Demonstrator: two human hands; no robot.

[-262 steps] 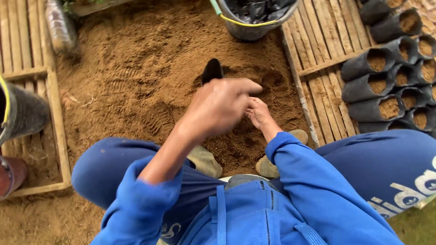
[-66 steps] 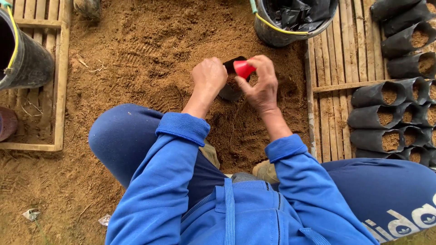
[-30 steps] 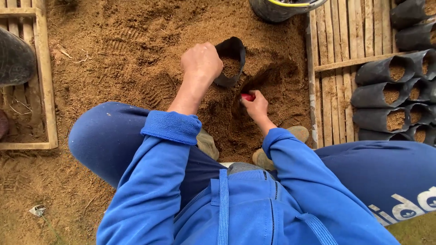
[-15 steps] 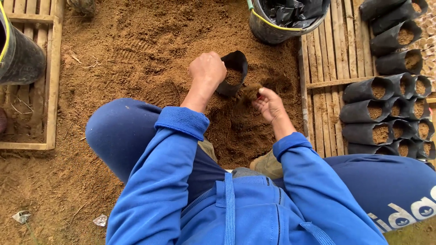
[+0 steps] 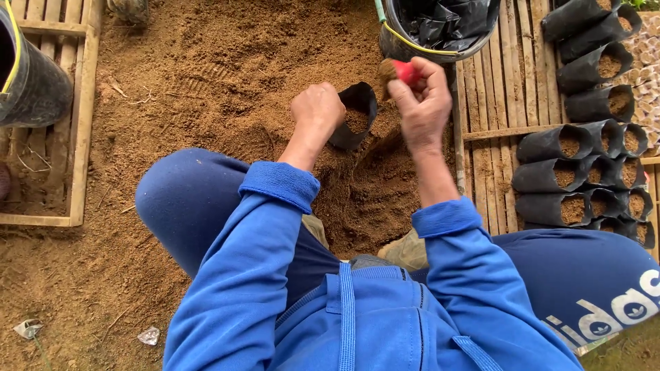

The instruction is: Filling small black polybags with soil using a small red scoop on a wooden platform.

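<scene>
The black bucket lined with black plastic is cut off by the far edge. The right hand hides most of the small red scoop. The left hand covers the near-left rim of the black plastic seedling bag.

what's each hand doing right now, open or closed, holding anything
Left hand: closed, fingers gripping the rim of the black grow bag.
Right hand: closed, holding a small red scoop heaped with soil above the bag.

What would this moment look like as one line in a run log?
left hand: holds black bag open | right hand: lifts red scoop of soil above it | bucket behind
</scene>
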